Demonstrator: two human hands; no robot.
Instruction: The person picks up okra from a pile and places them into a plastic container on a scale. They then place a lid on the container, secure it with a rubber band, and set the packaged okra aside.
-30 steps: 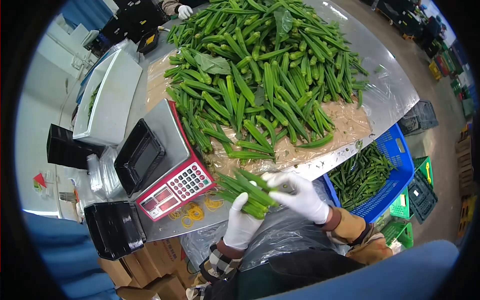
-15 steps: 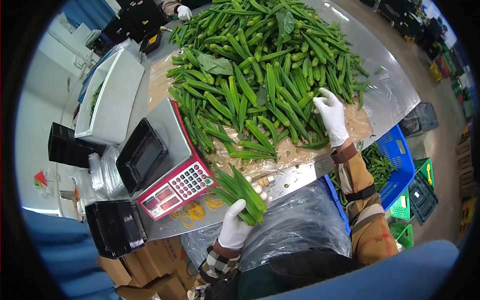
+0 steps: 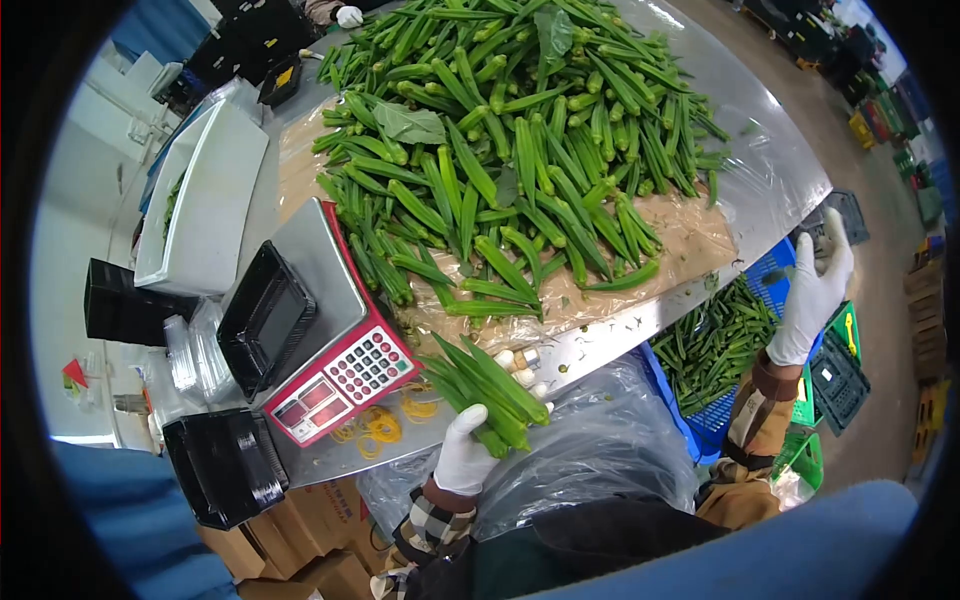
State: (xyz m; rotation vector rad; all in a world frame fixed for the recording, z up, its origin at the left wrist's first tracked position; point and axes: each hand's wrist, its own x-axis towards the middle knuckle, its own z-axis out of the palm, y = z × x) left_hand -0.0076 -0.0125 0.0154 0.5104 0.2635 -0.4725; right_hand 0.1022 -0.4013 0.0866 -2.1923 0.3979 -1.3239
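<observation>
The gloved left hand [image 3: 465, 455] has its fingers closed around a bunch of okra [image 3: 487, 395], held upright at a slant in front of the red-edged scale [image 3: 340, 345]. The gloved right hand [image 3: 818, 290] reaches out over the far side of the blue crate [image 3: 715, 420], its fingers spread well apart with nothing visible in their grasp. A large okra pile [image 3: 520, 130] lies on the tabletop [image 3: 765, 180], beyond the bunch. More okra sits in the crate. A black tray [image 3: 268, 318] rests on the scale, and yellow rubber bands [image 3: 378, 428] lie beside it.
</observation>
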